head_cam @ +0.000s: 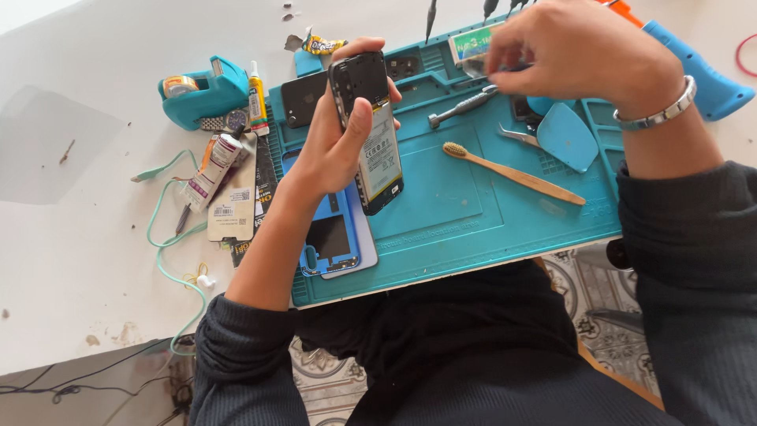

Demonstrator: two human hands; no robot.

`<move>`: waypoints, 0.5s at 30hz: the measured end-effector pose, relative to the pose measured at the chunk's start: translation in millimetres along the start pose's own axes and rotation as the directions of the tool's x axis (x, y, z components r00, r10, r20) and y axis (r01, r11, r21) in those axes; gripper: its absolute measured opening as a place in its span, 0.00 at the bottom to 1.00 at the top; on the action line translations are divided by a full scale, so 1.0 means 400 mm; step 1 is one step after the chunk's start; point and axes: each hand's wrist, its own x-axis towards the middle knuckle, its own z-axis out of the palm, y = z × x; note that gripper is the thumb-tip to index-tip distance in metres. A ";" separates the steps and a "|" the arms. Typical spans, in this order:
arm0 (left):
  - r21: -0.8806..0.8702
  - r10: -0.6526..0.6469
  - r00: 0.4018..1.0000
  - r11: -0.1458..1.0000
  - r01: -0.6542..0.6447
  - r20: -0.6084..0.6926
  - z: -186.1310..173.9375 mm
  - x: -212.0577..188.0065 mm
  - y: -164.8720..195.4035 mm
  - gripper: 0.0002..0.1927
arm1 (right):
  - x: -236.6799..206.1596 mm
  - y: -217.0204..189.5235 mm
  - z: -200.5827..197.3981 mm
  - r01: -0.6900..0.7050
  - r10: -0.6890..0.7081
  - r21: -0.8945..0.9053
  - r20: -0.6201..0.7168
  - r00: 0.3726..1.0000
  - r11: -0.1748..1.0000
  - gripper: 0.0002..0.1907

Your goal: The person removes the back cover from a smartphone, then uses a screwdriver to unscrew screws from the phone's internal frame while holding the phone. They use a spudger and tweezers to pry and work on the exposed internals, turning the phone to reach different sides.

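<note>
My left hand (335, 142) grips an opened smartphone (371, 134) with its back off, the battery showing, held upright over the teal repair mat (449, 213). My right hand (576, 55), with a silver bracelet on the wrist, reaches to the mat's far tray area, its fingers pinched around a small thing I cannot make out. A metal screwdriver (464, 106) lies just below it on the mat. A bamboo toothbrush (512, 172) rests in the mat's middle.
A blue phone back cover (327, 241) lies at the mat's left. A teal tape dispenser (201, 91), glue tubes (209, 170), a wristwatch and a green cable sit on the white table to the left. Tweezers (520, 136) and a blue opening pick (566, 136) lie at right.
</note>
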 end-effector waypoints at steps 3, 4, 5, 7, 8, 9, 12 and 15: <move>-0.042 0.004 1.000 0.999 -0.004 -0.009 -0.013 -0.016 -0.009 0.33 | -0.005 0.010 0.008 -0.164 0.168 -0.118 0.018 0.986 0.979 0.12; -0.037 0.007 1.000 0.999 -0.007 -0.015 -0.016 -0.021 -0.010 0.33 | -0.005 0.008 0.010 -0.177 0.185 -0.165 0.033 0.982 0.970 0.12; -0.030 0.007 1.000 1.000 -0.008 -0.021 -0.018 -0.027 -0.011 0.32 | -0.006 0.003 0.014 -0.188 0.202 -0.209 0.047 0.978 0.960 0.12; -0.028 0.008 1.000 1.000 -0.009 -0.025 -0.021 -0.034 -0.008 0.31 | 0.000 -0.011 0.017 -0.173 0.190 -0.248 0.046 0.981 0.953 0.12; -0.033 0.008 1.000 0.999 -0.009 -0.025 -0.024 -0.035 -0.005 0.31 | 0.009 -0.022 0.022 -0.148 0.161 -0.244 0.033 0.986 0.958 0.12; -0.037 0.009 1.000 0.999 -0.010 -0.023 -0.028 -0.034 -0.001 0.31 | 0.018 -0.032 0.020 -0.124 0.132 -0.240 0.018 0.991 0.963 0.13; -0.082 0.016 1.000 0.996 -0.018 -0.027 -0.035 -0.032 0.011 0.30 | 0.050 -0.077 0.026 0.010 -0.010 0.013 0.057 0.998 1.000 0.19; -0.080 0.025 0.999 0.996 -0.028 -0.035 -0.049 -0.043 0.023 0.32 | 0.072 -0.143 0.058 0.134 -0.122 -0.112 0.114 0.986 0.985 0.18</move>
